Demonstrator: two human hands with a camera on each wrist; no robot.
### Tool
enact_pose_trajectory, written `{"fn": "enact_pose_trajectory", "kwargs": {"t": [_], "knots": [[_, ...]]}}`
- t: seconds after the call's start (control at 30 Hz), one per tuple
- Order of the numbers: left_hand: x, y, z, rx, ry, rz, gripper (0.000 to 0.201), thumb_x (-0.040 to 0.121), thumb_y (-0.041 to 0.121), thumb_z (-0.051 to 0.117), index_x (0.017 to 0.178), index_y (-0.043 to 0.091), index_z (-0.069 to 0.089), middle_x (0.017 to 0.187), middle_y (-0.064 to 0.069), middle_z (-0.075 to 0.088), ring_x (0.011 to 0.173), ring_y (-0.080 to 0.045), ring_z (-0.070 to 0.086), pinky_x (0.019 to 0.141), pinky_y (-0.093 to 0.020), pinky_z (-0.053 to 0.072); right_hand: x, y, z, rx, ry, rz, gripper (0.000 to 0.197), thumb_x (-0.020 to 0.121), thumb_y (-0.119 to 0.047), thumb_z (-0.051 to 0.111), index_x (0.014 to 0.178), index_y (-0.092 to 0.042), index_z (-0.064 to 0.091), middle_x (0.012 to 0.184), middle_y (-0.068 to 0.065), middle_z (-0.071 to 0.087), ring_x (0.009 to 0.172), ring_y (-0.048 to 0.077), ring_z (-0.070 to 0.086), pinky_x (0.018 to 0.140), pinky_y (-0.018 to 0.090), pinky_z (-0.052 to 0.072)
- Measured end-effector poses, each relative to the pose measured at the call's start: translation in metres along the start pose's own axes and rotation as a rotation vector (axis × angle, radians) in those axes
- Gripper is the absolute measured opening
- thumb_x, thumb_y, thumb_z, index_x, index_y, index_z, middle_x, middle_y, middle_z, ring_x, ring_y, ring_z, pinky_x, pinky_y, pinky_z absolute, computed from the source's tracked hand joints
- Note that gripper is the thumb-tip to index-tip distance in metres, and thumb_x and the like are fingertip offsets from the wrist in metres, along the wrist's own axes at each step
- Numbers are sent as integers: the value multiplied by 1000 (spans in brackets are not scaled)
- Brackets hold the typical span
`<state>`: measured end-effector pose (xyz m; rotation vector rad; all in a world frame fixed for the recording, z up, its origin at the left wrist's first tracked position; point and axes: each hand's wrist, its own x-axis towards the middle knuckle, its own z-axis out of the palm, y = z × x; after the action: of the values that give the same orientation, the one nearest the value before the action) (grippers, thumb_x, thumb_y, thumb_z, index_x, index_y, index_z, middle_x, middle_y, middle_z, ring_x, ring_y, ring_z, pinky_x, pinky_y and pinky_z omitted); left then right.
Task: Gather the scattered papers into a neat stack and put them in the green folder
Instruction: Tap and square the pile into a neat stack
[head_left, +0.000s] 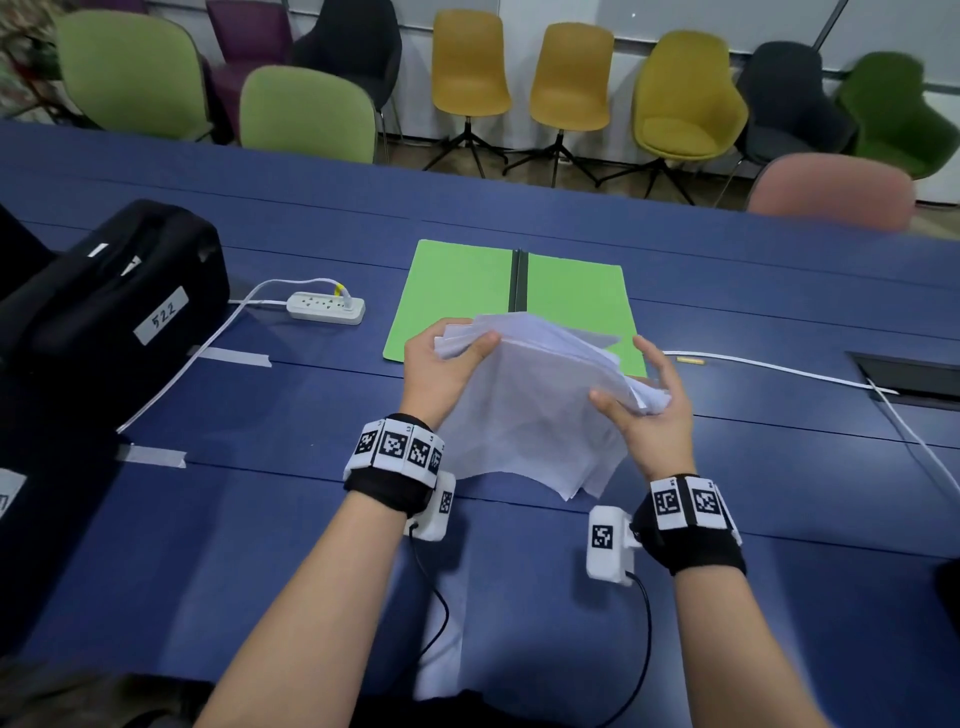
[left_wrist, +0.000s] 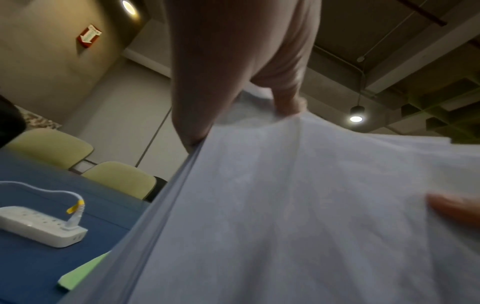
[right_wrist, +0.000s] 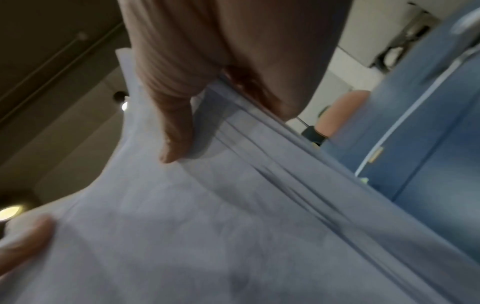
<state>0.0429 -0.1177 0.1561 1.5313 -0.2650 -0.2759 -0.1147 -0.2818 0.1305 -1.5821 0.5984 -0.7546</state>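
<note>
A loose bundle of white papers (head_left: 530, 405) is held up off the blue table, its lower corners hanging toward me. My left hand (head_left: 447, 358) grips its upper left corner, thumb on top. My right hand (head_left: 649, 395) grips its right edge, thumb across the sheets. In the left wrist view the papers (left_wrist: 298, 205) fill the picture under my left hand's fingers (left_wrist: 288, 102). The right wrist view shows the staggered sheet edges of the papers (right_wrist: 233, 216) beneath my thumb (right_wrist: 176, 139). The green folder (head_left: 467, 291) lies open and flat just beyond the papers, partly hidden by them.
A white power strip (head_left: 326, 307) with its cable lies left of the folder. A black bag (head_left: 104, 306) labelled 522 stands at the left. A white cable (head_left: 779, 369) runs to a floor-box hatch (head_left: 914, 376) at the right. Chairs (head_left: 470, 67) line the far side.
</note>
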Motion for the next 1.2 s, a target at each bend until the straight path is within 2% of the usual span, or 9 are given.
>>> {"fn": "enact_pose_trajectory", "kwargs": {"t": [0.1,0.17,0.3,0.4,0.47,0.6,0.77,0.9,1.2], "knots": [[-3,2,-5,-56,-13,-29,23,72,21,82,86,8,69,71,2,64,57,-2,57,57,-12,49,6,7,-10,43,-88,90,86,64,-16,86,134,-44,45,106,6,60,99,17,62,87,24,50],[-6,-1,-10,-80,-59,-53,27,71,17,83,87,0,70,69,0,66,58,-5,60,55,-14,49,8,11,-13,62,-187,136,87,55,-29,89,132,-38,50,121,-1,58,109,16,61,95,28,49],[-5,-10,-27,-33,-336,-74,26,72,3,79,95,-3,70,81,-2,71,77,-13,66,73,-21,53,6,17,-19,101,-264,167,91,51,-26,92,133,-18,53,137,5,56,123,20,57,102,35,48],[-1,-12,-37,51,-434,-49,24,77,-5,72,100,-9,68,86,-2,73,81,-11,67,79,-21,53,9,16,-21,-23,-303,127,91,63,2,83,142,-19,42,133,-33,50,123,-2,52,105,24,42],[0,-13,-39,77,-419,-21,18,81,-5,68,99,-8,69,85,1,73,80,-8,68,79,-19,52,10,12,-19,-136,-286,53,80,63,7,82,132,-19,53,124,-51,41,125,-5,46,106,21,39],[-1,-15,-38,70,-343,-13,14,81,-5,67,87,8,69,74,14,73,74,-2,66,75,-17,51,5,10,-12,-74,-259,60,40,65,4,80,93,-24,70,96,-25,71,97,0,65,92,33,47],[-5,-6,-36,-137,-245,-3,18,77,1,71,92,3,62,83,-6,64,76,-13,60,75,-23,49,4,-1,-7,69,-51,45,28,70,5,77,81,-20,72,71,-16,73,66,0,66,71,23,55],[-21,3,-25,-214,-136,-32,20,78,9,73,89,20,60,87,5,62,75,0,62,71,-13,48,-5,1,-11,250,-60,74,26,68,-6,76,91,-17,71,81,-9,72,75,7,65,73,20,54],[-26,4,24,-68,281,-106,39,65,50,80,73,18,60,69,9,59,63,-8,53,62,-17,44,-9,-6,12,199,205,115,12,75,-27,78,85,-27,70,88,-6,69,81,11,61,83,28,50]]}}
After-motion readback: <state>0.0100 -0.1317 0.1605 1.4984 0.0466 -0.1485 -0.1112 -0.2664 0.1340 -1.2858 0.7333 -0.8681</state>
